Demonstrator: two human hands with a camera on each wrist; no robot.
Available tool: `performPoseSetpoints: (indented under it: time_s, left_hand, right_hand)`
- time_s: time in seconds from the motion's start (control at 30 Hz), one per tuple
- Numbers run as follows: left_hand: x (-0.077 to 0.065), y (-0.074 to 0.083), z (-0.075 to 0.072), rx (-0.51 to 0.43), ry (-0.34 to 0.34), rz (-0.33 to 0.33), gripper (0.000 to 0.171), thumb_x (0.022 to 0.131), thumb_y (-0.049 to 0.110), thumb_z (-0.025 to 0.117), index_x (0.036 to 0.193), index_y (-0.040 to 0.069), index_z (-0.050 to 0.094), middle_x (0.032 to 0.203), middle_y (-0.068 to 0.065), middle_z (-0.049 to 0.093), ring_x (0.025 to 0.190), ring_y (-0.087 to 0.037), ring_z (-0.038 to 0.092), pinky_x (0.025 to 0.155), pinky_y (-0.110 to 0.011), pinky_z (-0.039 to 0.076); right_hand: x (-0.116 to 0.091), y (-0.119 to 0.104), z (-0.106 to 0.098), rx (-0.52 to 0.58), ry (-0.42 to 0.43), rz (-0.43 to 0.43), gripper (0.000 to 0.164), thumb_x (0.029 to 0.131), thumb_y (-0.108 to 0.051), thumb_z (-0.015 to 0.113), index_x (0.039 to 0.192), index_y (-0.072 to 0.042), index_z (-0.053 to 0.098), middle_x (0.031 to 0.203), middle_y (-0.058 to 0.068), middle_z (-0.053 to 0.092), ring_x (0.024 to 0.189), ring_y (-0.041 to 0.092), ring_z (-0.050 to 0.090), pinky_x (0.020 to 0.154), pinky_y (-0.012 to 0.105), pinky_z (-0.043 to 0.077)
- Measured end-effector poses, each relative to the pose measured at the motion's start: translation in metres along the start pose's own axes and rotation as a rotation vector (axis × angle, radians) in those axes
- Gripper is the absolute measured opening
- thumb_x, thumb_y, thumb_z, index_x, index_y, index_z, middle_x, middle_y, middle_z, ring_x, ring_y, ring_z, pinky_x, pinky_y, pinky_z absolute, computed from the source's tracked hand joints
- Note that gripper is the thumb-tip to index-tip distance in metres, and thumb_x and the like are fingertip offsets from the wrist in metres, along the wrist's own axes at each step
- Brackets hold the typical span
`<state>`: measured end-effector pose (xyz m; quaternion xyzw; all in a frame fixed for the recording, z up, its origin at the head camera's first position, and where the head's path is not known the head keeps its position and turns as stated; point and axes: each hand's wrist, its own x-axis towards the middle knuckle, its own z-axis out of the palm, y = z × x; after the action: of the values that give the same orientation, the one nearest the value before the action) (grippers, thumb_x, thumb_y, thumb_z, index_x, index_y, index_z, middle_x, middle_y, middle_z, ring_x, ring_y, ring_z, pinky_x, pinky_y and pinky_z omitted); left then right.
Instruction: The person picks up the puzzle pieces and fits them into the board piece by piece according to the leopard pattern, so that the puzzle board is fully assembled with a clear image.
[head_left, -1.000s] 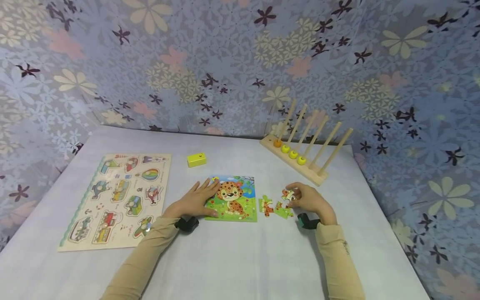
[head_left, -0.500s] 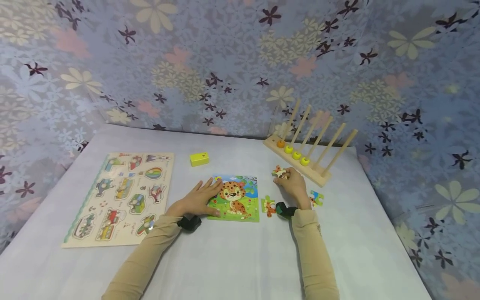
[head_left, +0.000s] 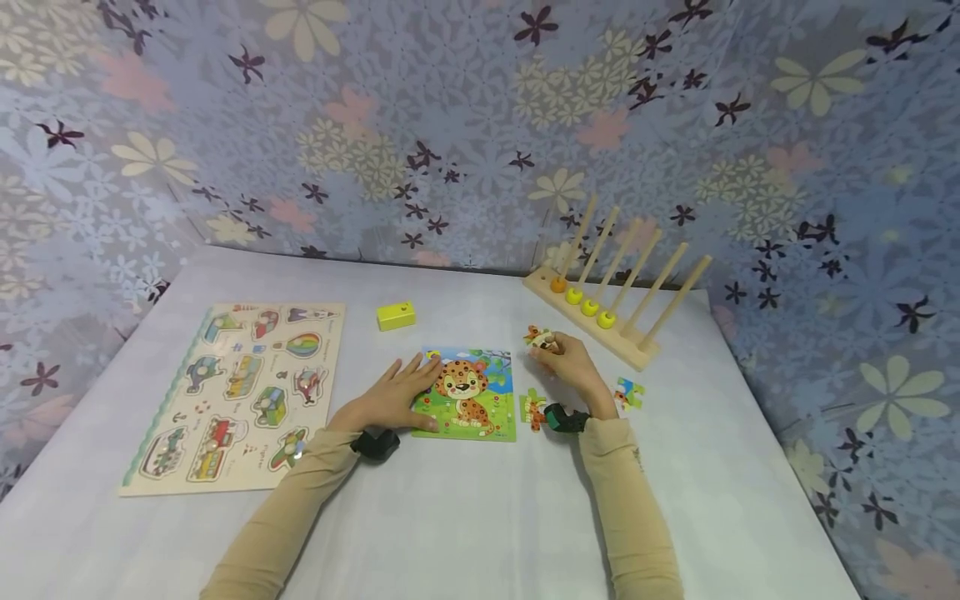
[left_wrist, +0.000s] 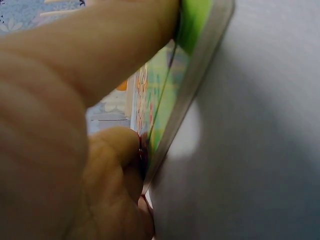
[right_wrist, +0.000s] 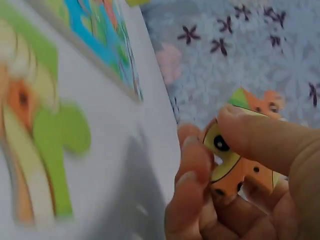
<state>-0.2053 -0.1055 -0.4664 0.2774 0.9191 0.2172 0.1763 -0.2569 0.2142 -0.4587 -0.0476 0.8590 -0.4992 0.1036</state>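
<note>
My left hand (head_left: 390,397) rests with spread fingers on the left side of a square leopard puzzle board (head_left: 478,415). In the left wrist view its thumb lies over the board's thick edge (left_wrist: 192,85). Right of the board, my right hand (head_left: 573,368) pinches a jigsaw piece (right_wrist: 257,120) between thumb and fingers, raised off the table. An eye, orange spots and a green corner show on it; whether a second piece sits behind is unclear. Below that hand lies a green and orange jigsaw piece (head_left: 532,410), partly behind the wrist camera. A blue-green jigsaw piece (head_left: 632,390) lies right of the wrist.
A wooden peg stand (head_left: 637,356) with orange and yellow beads stands behind the right hand. Behind the leopard board sits a yellow block (head_left: 396,317). A large vehicle picture board (head_left: 187,433) lies on the left. Patterned cloth (head_left: 450,125) rises along the table's back.
My right hand has lifted the jigsaw piece and carried it leftward and away from me, uncovering the blue-green piece. The left hand keeps its place on the board.
</note>
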Motion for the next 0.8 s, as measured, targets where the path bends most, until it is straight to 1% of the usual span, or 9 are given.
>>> performPoseSetpoints:
  time_s: [0.1,0.17,0.27,0.33,0.4,0.47,0.6,0.67,0.8]
  left_hand:
    - [0.0,0.0,0.0,0.0,-0.002,-0.001,0.098,0.085,0.046,0.069,0.155,0.006,0.013,0.164,-0.011,0.008,0.152,-0.036,-0.003,0.122,-0.056,-0.004]
    - [0.0,0.0,0.0,0.001,0.0,-0.001,0.098,0.085,0.046,0.069,0.155,0.006,0.013,0.164,-0.011,0.008,0.152,-0.036,-0.003,0.122,-0.056,-0.004]
    - [0.0,0.001,0.0,0.007,0.0,0.003,0.098,0.086,0.046,0.068,0.155,0.006,0.013,0.164,-0.011,0.007,0.152,-0.036,-0.002,0.122,-0.056,-0.004]
    - [0.0,0.001,-0.001,0.012,-0.001,0.004,0.098,0.086,0.046,0.068,0.156,0.007,0.012,0.164,-0.01,0.007,0.152,-0.035,-0.003,0.122,-0.056,-0.004]
    - [0.0,0.001,-0.001,0.013,0.006,0.01,0.097,0.086,0.046,0.068,0.155,0.006,0.013,0.164,-0.012,0.008,0.151,-0.036,-0.002,0.122,-0.057,-0.004]
    - [0.001,0.001,-0.001,0.013,0.011,0.015,0.097,0.086,0.045,0.069,0.155,0.005,0.013,0.164,-0.012,0.008,0.151,-0.037,-0.002,0.122,-0.058,-0.003]
    - [0.001,0.0,0.0,0.022,0.012,0.02,0.097,0.086,0.046,0.068,0.155,0.005,0.014,0.164,-0.012,0.008,0.151,-0.037,-0.002,0.122,-0.058,-0.003]
    - [0.001,0.0,0.001,0.03,0.009,0.017,0.097,0.086,0.047,0.068,0.155,0.006,0.013,0.164,-0.011,0.007,0.151,-0.036,-0.002,0.122,-0.057,-0.003]
    - [0.0,0.0,0.0,0.018,0.016,0.014,0.097,0.086,0.046,0.069,0.155,0.005,0.014,0.164,-0.012,0.008,0.151,-0.037,-0.001,0.122,-0.058,-0.003]
  right_hand:
    - [-0.002,-0.009,0.01,-0.021,-0.047,-0.056,0.02,0.096,-0.022,0.061,0.097,-0.004,0.057,0.072,0.006,0.059,0.062,0.013,0.049,0.057,0.025,0.043]
    - [-0.003,-0.014,0.017,-0.045,-0.091,-0.101,0.021,0.096,-0.022,0.062,0.086,-0.006,0.053,0.066,0.001,0.048,0.058,0.013,0.042,0.056,0.025,0.038]
    - [-0.004,-0.022,0.028,-0.071,-0.171,-0.168,0.027,0.096,-0.021,0.062,0.078,-0.007,0.046,0.065,0.0,0.038,0.057,0.014,0.034,0.056,0.025,0.033]
    - [-0.005,-0.026,0.037,-0.086,-0.213,-0.202,0.025,0.095,-0.021,0.063,0.079,-0.007,0.05,0.069,-0.001,0.043,0.061,0.013,0.038,0.059,0.025,0.036]
    - [-0.006,-0.029,0.045,-0.086,-0.242,-0.221,0.02,0.094,-0.021,0.063,0.085,-0.006,0.055,0.074,-0.001,0.05,0.064,0.013,0.041,0.062,0.026,0.037]
    - [-0.008,-0.032,0.052,-0.076,-0.244,-0.217,0.017,0.094,-0.02,0.064,0.089,-0.005,0.058,0.077,0.0,0.052,0.066,0.014,0.042,0.064,0.026,0.037]
    - [-0.009,-0.034,0.062,-0.059,-0.211,-0.192,0.017,0.093,-0.02,0.066,0.099,-0.006,0.06,0.077,0.001,0.052,0.064,0.014,0.043,0.061,0.025,0.038]
    - [-0.009,-0.035,0.064,-0.054,-0.186,-0.187,0.021,0.092,-0.02,0.068,0.106,-0.007,0.062,0.078,0.003,0.056,0.063,0.014,0.046,0.059,0.024,0.04]
    - [-0.009,-0.038,0.066,-0.009,-0.17,-0.206,0.036,0.09,-0.015,0.069,0.124,-0.008,0.059,0.091,0.011,0.067,0.069,0.019,0.058,0.06,0.025,0.047]
